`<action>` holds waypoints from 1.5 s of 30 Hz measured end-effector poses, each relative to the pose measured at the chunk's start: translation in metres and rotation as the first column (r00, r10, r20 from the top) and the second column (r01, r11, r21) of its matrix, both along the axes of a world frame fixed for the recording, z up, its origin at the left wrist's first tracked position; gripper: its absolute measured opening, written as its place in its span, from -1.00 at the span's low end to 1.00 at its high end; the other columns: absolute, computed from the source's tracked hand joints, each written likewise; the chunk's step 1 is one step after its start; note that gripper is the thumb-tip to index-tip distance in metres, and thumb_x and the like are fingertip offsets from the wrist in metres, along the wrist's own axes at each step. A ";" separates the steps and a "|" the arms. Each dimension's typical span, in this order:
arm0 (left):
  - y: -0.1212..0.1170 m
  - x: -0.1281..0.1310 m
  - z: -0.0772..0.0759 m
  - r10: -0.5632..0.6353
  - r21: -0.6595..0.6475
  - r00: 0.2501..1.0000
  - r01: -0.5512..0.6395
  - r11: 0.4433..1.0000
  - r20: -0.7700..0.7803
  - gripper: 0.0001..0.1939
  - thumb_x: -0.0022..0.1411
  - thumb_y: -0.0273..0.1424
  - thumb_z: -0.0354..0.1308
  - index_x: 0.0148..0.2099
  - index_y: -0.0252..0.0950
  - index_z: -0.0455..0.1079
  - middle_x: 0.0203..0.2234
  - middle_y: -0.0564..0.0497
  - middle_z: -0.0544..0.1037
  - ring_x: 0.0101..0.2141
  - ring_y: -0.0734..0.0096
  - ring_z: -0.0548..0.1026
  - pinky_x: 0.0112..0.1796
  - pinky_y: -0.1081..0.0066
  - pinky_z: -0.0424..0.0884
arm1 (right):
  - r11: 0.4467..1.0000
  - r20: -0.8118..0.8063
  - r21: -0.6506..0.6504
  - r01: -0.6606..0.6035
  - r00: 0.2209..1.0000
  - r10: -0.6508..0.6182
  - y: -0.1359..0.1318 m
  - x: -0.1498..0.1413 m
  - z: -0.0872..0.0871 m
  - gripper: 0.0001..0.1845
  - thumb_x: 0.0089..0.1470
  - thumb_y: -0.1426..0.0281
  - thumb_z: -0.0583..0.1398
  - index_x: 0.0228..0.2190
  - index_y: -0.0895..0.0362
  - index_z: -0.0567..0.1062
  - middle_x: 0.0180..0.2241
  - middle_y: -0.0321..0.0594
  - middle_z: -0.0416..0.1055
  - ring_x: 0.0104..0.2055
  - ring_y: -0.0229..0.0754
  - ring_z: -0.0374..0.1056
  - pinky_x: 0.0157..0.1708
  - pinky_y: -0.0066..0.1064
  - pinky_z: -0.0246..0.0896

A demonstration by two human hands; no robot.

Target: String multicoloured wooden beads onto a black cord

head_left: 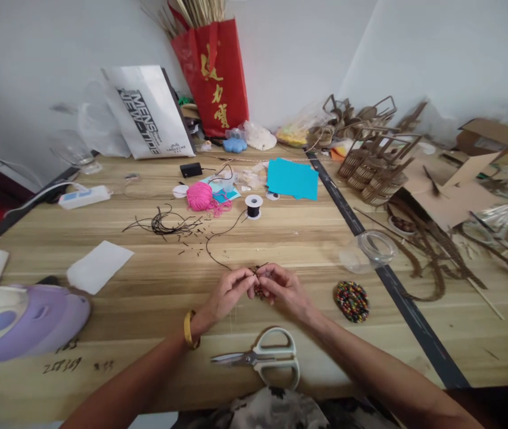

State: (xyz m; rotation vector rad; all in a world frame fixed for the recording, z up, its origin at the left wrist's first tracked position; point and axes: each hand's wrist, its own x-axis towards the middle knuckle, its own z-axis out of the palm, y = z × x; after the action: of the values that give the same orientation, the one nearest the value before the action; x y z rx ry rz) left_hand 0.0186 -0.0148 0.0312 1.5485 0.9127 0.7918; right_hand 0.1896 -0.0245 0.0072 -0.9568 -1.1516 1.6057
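At lower centre, beads [259, 292] are pinched by the left hand [232, 287] and right hand [283, 286]. Beads could be dropped if either grip were loosened, or the cord [208, 243] tangled by slack.

White bag [146, 113]: "MENS NEW-TIDE"; red bag [235, 71]: "健力寶"; tabletop [138, 310]: "258"
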 end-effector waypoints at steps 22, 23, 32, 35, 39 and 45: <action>-0.025 -0.036 0.004 0.048 -0.003 0.993 -0.049 0.999 -0.110 -0.66 0.24 -0.20 0.03 -0.42 -0.35 0.41 -0.68 0.08 0.37 -0.59 0.50 0.32 -0.48 0.49 0.24 | 0.973 0.216 0.169 -0.155 0.969 0.117 0.003 0.003 0.037 -0.75 0.11 0.20 0.16 -0.34 0.16 0.37 -0.56 -0.34 0.27 -0.57 -0.35 0.17 -0.59 -0.54 0.15; -0.025 -0.039 0.004 0.076 -0.013 0.993 -0.077 0.997 -0.087 -0.66 0.22 -0.18 0.05 -0.40 -0.35 0.41 -0.70 0.10 0.35 -0.61 0.51 0.30 -0.50 0.50 0.23 | 0.960 0.329 0.213 -0.182 0.938 0.105 0.011 0.004 0.042 -0.78 0.13 0.25 0.13 -0.31 0.16 0.38 -0.53 -0.32 0.30 -0.54 -0.33 0.21 -0.57 -0.52 0.16; -0.043 -0.060 0.019 0.288 -0.047 0.955 -0.292 0.955 -0.078 -0.65 0.19 -0.16 0.06 -0.35 -0.37 0.43 -0.73 0.15 0.25 -0.64 0.56 0.20 -0.52 0.51 0.20 | 0.790 0.913 0.396 -0.468 0.297 -0.281 0.126 -0.004 0.045 -0.55 0.17 0.49 0.04 0.10 0.13 0.30 -0.07 -0.05 0.44 -0.03 -0.07 0.36 -0.09 -0.32 0.24; -0.055 -0.068 0.020 0.322 -0.089 0.943 -0.329 0.940 -0.086 -0.64 0.17 -0.13 0.08 -0.37 -0.36 0.42 -0.73 0.16 0.20 -0.64 0.56 0.19 -0.55 0.53 0.17 | 0.801 0.948 0.318 -0.508 0.169 -0.269 0.154 -0.011 0.034 -0.51 0.15 0.47 0.06 0.12 0.07 0.31 -0.07 -0.05 0.45 -0.06 -0.04 0.39 -0.14 -0.33 0.25; -0.066 -0.079 0.018 0.284 -0.128 0.955 -0.294 0.947 -0.088 -0.61 0.19 -0.10 0.07 -0.36 -0.36 0.43 -0.74 0.17 0.18 -0.67 0.59 0.13 -0.59 0.55 0.10 | 0.798 0.950 0.310 -0.517 0.135 -0.282 0.176 -0.006 0.024 -0.53 0.13 0.43 0.10 0.10 0.07 0.35 -0.03 -0.01 0.43 -0.04 0.00 0.36 -0.13 -0.31 0.23; -0.078 -0.086 0.015 0.198 -0.192 0.979 -0.202 0.960 -0.042 -0.60 0.20 -0.09 0.07 -0.35 -0.35 0.45 -0.75 0.17 0.17 -0.67 0.59 0.11 -0.60 0.55 0.05 | 0.841 0.947 0.313 -0.441 0.081 -0.309 0.204 0.024 0.020 -0.54 0.06 0.50 0.08 0.02 0.14 0.42 0.02 0.02 0.36 -0.04 -0.01 0.32 -0.14 -0.31 0.18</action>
State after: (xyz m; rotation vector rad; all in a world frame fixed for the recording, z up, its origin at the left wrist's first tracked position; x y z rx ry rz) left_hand -0.0675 -0.0930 0.0458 1.3100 1.1426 0.8028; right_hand 0.2135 0.1798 0.0275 -1.6697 -2.4825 0.2213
